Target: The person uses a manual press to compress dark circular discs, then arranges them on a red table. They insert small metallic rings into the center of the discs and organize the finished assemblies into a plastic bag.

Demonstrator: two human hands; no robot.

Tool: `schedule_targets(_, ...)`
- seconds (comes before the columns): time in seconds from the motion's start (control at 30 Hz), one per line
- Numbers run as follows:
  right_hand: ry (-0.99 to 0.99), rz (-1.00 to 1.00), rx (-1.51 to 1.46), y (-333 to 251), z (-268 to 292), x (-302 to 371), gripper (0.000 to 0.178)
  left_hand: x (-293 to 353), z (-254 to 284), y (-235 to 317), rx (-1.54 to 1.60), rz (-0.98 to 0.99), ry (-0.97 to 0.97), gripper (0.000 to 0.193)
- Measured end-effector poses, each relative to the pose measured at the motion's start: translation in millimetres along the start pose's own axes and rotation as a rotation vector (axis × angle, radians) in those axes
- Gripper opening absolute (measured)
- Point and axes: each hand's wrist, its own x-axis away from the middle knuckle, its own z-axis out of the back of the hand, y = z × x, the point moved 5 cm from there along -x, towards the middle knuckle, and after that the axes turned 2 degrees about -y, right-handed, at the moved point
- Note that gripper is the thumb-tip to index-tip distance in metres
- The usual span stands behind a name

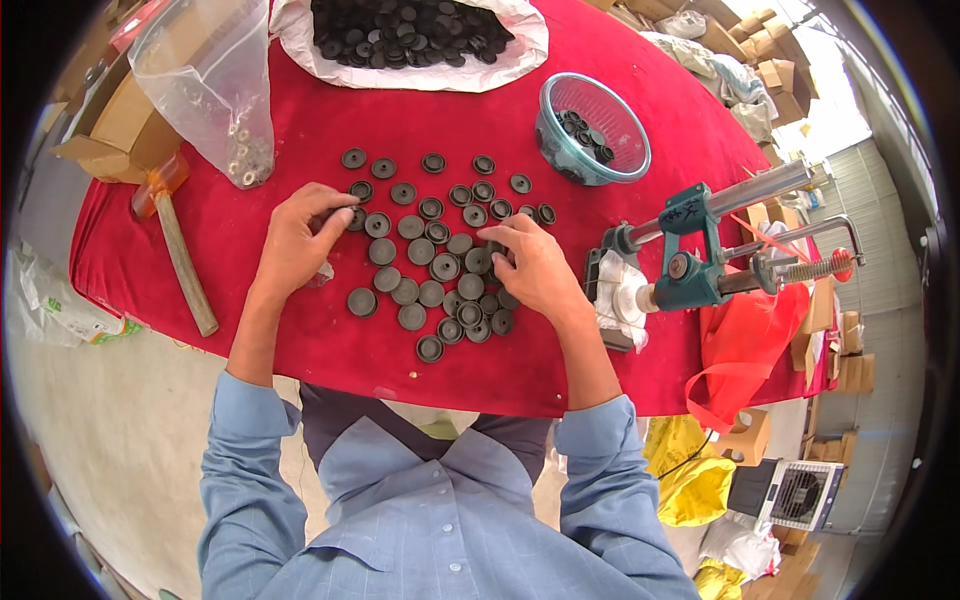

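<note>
Many small dark round caps (445, 266), shallow and rimmed, lie scattered on the red cloth between my hands. Some lie flat side up, others show a hollow ringed side. My left hand (300, 238) is at the left edge of the scatter, thumb and forefinger closed on a dark cap (357, 219). At the right side, my right hand (540, 265) has its fingers curled around another cap (497, 249), which they partly hide. The other fingers of both hands are bent, and their undersides are hidden.
A white sack (290, 20) of black discs stands at the back, near a blue-green basket (548, 130) holding more caps. A green hand press (695, 265) stands right. A mallet (180, 250), a clear bag (205, 110) of rings and a cardboard box (130, 130) lie left.
</note>
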Motion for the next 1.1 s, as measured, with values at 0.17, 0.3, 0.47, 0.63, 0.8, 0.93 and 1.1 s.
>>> schedule_targets(0.17,-0.065,-0.067,-0.021,5,-1,0,0.027,15,8,-3,-0.013,0.389,-0.083,0.019)
schedule_targets(0.3,-0.046,-0.185,-0.12,4,7,-4,0.022,19,14,-4,-0.473,-0.019,0.101,0.018)
schedule_targets(0.47,0.172,-0.095,-0.028,12,10,-6,0.02,14,-14,25,-0.238,-0.136,0.014,0.023)
schedule_targets(0.63,0.155,0.096,0.132,1,-3,0,0.019,21,-43,33,-0.287,-0.177,-0.17,0.031)
schedule_targets(0.8,0.193,0.065,0.122,-5,-5,1,0.018,18,-46,32,-0.199,-0.112,-0.159,0.033)
schedule_targets(0.93,0.114,0.101,0.11,-25,-17,-7,0.024,18,-38,35,-0.08,-0.061,-0.142,0.03)
schedule_targets(1.1,0.081,0.15,0.266,-29,-25,-13,0.022,23,-19,19,-0.036,-0.008,-0.055,0.023)
